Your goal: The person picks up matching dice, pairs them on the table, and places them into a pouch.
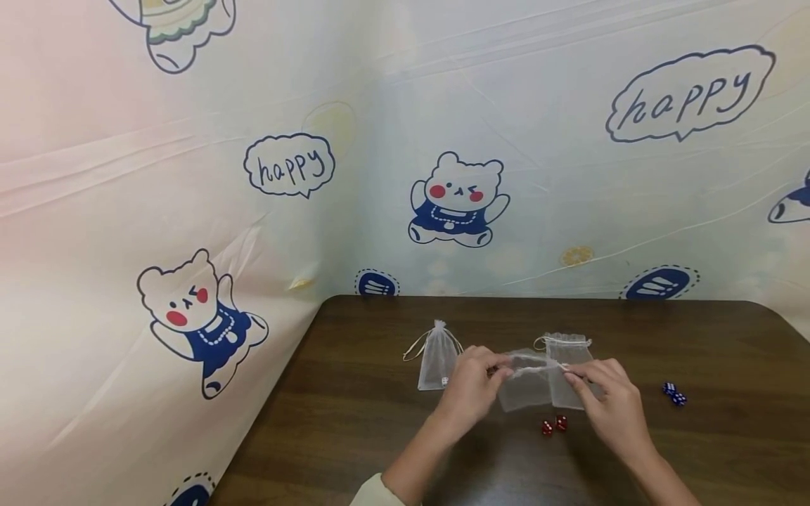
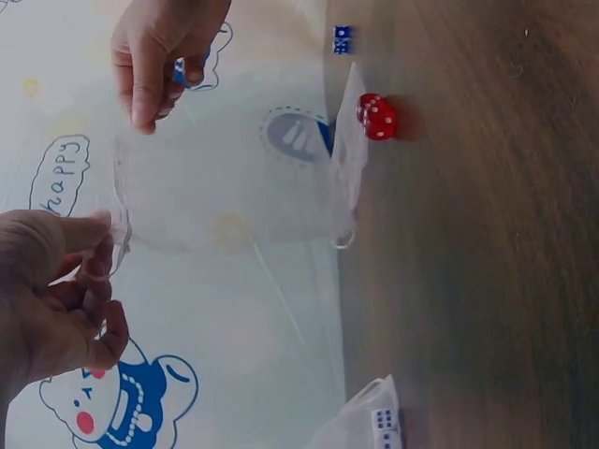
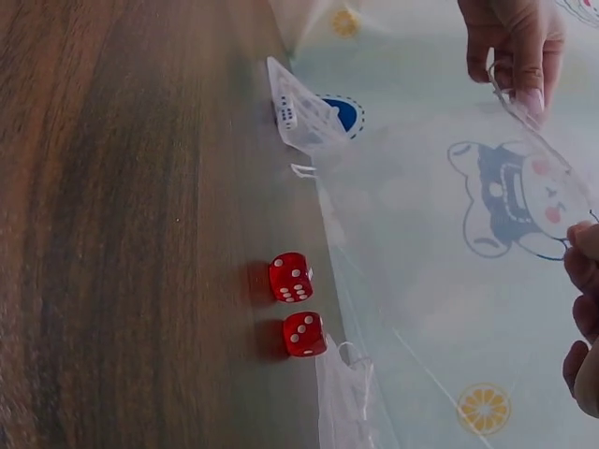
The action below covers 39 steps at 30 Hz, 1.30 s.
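A sheer white organza drawstring bag (image 1: 526, 391) hangs above the table, stretched by its top edge between both hands. My left hand (image 1: 471, 385) pinches one upper corner between thumb and fingers. At the opposite corner my right hand (image 1: 609, 404) pinches the top edge the same way. Two red dice (image 1: 554, 424) lie on the table below the held bag, nearer the front. Behind the held bag, a flat organza bag (image 1: 568, 383) lies partly hidden. To the left, a drawn-up organza bag (image 1: 436, 360) holds white dice (image 2: 385, 427).
Two blue dice (image 1: 674, 393) sit on the dark wooden table (image 1: 728, 351), right of my right hand. A pale printed curtain (image 1: 538, 105) hangs behind the table and along its left side.
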Tool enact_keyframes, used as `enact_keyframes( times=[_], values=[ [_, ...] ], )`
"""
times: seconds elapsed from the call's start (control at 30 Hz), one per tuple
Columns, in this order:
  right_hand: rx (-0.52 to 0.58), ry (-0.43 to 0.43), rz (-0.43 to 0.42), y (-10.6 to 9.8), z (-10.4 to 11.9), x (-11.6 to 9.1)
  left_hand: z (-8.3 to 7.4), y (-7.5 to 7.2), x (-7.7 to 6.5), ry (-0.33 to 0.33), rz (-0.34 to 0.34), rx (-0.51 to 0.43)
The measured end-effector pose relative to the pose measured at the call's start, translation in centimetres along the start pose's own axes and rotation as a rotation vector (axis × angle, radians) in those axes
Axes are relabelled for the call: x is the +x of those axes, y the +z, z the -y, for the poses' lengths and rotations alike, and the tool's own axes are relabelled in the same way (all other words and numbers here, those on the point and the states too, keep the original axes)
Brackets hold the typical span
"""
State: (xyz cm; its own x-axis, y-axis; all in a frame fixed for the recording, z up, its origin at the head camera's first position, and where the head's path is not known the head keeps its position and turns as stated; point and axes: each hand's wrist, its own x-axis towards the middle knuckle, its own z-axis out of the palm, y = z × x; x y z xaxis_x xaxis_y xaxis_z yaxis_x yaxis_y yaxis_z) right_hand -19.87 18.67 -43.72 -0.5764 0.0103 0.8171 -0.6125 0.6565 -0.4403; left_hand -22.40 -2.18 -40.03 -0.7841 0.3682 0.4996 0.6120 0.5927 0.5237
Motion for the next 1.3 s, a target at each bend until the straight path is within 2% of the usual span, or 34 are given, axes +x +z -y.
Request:
enact_keyframes(
  times=[0.2,0.4,0.57,0.77,0.87,0.97,1.07,1.3],
  values=[
    [-0.082,0.082,0.095,0.1,-0.3,-0.2,0.3,-0.4,0.1,0.049,-0.103,0.078],
    [-0.171,0.167,0.291,0.4,-1.4,-0.6,0.6,-0.7,0.1,0.076,-0.167,0.088],
    [-0.205,0.239,0.473,0.7,-2.4,-0.8,0.6,-0.8,0.1,0.080,-0.184,0.098],
    [-0.197,0.320,0.698,1.0,-3.3,-1.0,0.7,-0.7,0.0,0.083,-0.182,0.123],
    [-0.188,0.357,0.777,1.1,-3.5,-1.1,0.7,-0.7,-0.1,0.085,-0.185,0.130],
    [-0.206,0.384,0.823,1.0,-3.6,-1.3,0.7,-0.7,-0.1,0.081,-0.181,0.135],
    [-0.232,0.373,0.851,1.0,-3.7,-1.6,0.6,-0.6,-0.1,0.079,-0.178,0.140],
    [-0.236,0.330,0.861,1.2,-3.9,-2.1,0.6,-0.4,-0.1,0.078,-0.173,0.149]
  ],
)
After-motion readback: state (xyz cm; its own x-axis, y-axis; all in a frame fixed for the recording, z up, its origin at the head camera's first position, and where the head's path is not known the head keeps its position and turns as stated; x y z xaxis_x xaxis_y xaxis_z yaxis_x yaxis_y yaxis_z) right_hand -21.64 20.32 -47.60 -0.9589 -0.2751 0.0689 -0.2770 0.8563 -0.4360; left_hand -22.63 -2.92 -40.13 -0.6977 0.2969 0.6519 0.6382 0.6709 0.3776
